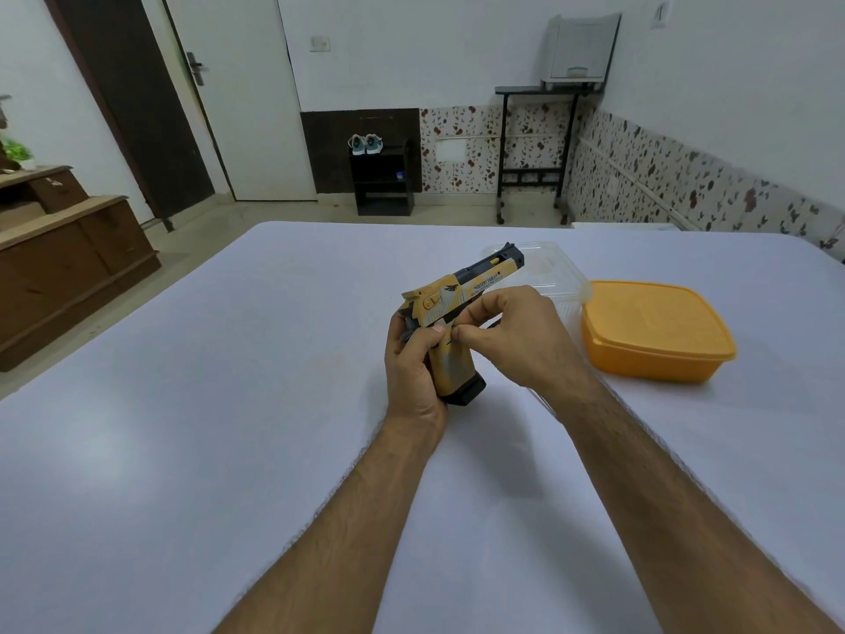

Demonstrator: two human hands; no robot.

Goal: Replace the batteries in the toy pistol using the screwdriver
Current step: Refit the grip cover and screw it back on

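Two bare forearms reach forward over the white table, and above its middle both hands meet on the toy pistol, which is held in the air, grip down and muzzle tilted up and away. The left hand is wrapped round the pistol's yellow grip from the left, thumb lying across the side, the black base of the grip showing just below the palm. The right hand comes in from the pistol's right with its fingers curled, thumb and forefinger pinched together against the frame just above the grip; what they pinch is too small to tell. Right of the pistol an orange lidded box rests on the table, and just behind the pistol sits a clear plastic container. Far beyond the pistol, a black shoe rack with a pair of shoes stands against the wall
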